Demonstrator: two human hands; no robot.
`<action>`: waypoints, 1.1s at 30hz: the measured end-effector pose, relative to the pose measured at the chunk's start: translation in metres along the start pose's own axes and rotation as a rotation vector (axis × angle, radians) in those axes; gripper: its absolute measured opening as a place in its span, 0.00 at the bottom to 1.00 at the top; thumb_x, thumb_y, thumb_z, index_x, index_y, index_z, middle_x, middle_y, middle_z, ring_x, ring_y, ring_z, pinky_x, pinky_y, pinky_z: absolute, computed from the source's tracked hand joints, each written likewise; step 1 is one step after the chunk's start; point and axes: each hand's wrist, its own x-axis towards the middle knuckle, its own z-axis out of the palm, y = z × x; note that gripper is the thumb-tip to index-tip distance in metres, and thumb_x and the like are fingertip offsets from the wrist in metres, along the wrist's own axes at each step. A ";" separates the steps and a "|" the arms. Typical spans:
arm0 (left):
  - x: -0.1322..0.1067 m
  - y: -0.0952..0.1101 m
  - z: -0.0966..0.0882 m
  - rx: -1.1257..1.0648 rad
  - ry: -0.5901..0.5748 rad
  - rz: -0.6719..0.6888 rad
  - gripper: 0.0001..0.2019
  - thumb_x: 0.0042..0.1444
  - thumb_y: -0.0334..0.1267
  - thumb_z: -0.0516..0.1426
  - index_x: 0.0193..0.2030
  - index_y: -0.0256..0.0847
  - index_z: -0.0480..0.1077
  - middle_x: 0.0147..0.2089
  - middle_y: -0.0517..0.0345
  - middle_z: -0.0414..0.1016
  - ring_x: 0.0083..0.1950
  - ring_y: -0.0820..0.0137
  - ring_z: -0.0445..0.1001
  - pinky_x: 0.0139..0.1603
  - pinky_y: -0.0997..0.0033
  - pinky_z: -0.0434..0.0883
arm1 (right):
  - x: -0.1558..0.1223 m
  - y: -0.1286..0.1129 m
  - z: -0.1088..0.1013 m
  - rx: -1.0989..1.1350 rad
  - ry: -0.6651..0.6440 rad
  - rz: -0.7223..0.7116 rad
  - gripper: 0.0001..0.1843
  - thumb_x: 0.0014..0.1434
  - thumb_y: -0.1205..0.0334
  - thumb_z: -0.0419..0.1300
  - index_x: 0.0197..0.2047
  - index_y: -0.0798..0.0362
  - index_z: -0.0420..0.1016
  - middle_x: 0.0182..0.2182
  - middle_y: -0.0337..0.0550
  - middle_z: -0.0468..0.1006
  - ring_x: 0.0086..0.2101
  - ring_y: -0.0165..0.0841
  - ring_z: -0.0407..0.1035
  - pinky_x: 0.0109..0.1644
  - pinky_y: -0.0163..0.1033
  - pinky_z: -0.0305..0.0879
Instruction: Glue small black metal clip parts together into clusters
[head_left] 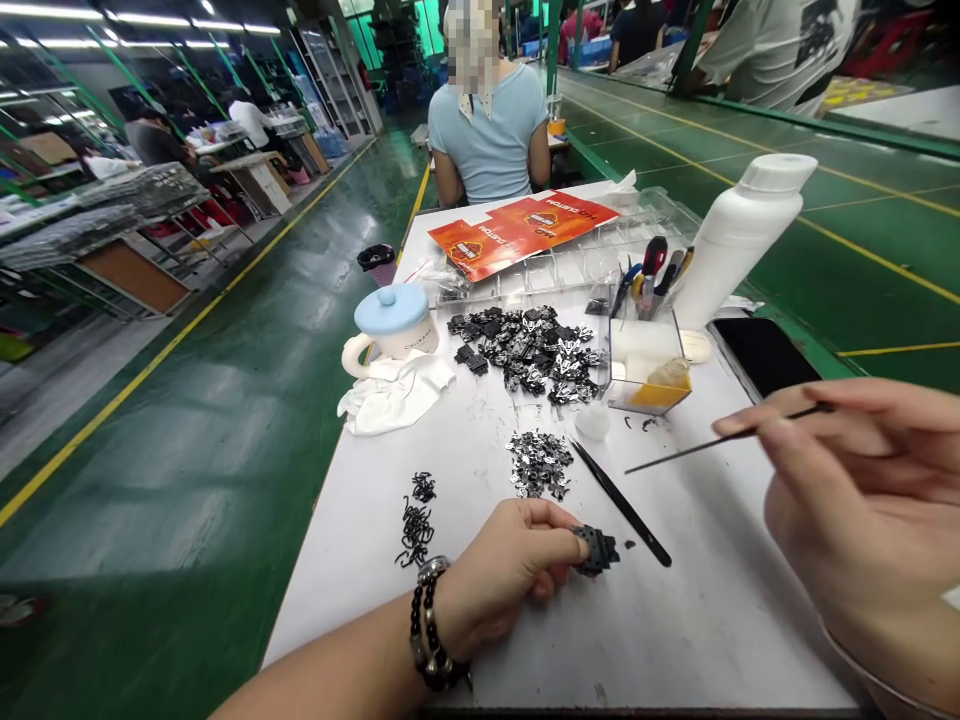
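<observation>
One table (712, 620): white top, long, running away from the camera; carries everything listed below except the person.
Person (491, 130): seated beyond the table's far end, back to the camera, in a light blue top.
Orange cartons (521, 232): flat printed sheets, overlapping, at the far end of the table.
White bottle (739, 235): tall, capped, leaning at the far right, its base beside the clear box.
Phone (765, 355): black, screen dark, flat near the right edge, just beyond the right hand.
Right hand (870, 520): raised above the near right of the table, fingers closed in a pinch on the thin rod.
Left hand (510, 570): resting on the table at near centre, fingers curled, thumb and fingertips closed on the black part; beaded bracelet (431, 630) at the wrist.
Mug (394, 330): cream, with a pale blue lid, at the left edge.
White cloth (394, 392): crumpled, touching the mug's near side.
Clear box (645, 360): open-topped, right of the large heap; tool handles stand behind it.
Large heap (529, 350): black and silver parts, mid-table.
Small heap (538, 465): silvery parts, between the large heap and the left hand.
Tweezers (619, 503): black, lying diagonally, just beyond the black part.
Thin rod (720, 440): dark, held level, its free tip pointing left above the table.
Black part (596, 550): flat, notched, at the left fingertips, low over the table or on it; cannot tell which.
Black loops (416, 520): tiny, scattered left of the left hand.
</observation>
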 end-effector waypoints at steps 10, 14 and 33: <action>0.001 0.002 0.000 -0.015 -0.031 -0.003 0.08 0.38 0.32 0.60 0.28 0.36 0.66 0.17 0.68 0.63 0.17 0.83 0.52 0.17 0.78 0.45 | -0.013 -0.016 0.017 0.030 -0.204 0.022 0.23 0.53 0.79 0.61 0.49 0.50 0.72 0.31 0.38 0.78 0.31 0.35 0.73 0.34 0.45 0.68; 0.000 0.002 0.000 -0.014 -0.033 -0.014 0.08 0.38 0.32 0.60 0.28 0.36 0.66 0.17 0.67 0.63 0.17 0.83 0.53 0.18 0.79 0.46 | -0.017 -0.013 0.019 0.051 -0.273 0.040 0.24 0.52 0.79 0.61 0.50 0.49 0.71 0.33 0.39 0.77 0.32 0.34 0.73 0.34 0.44 0.71; 0.002 0.001 -0.001 -0.018 -0.025 -0.009 0.09 0.38 0.33 0.60 0.29 0.36 0.66 0.20 0.64 0.66 0.18 0.83 0.55 0.17 0.80 0.47 | -0.016 -0.020 0.017 0.185 -0.414 0.043 0.22 0.53 0.82 0.58 0.49 0.53 0.69 0.30 0.41 0.74 0.33 0.36 0.70 0.35 0.46 0.67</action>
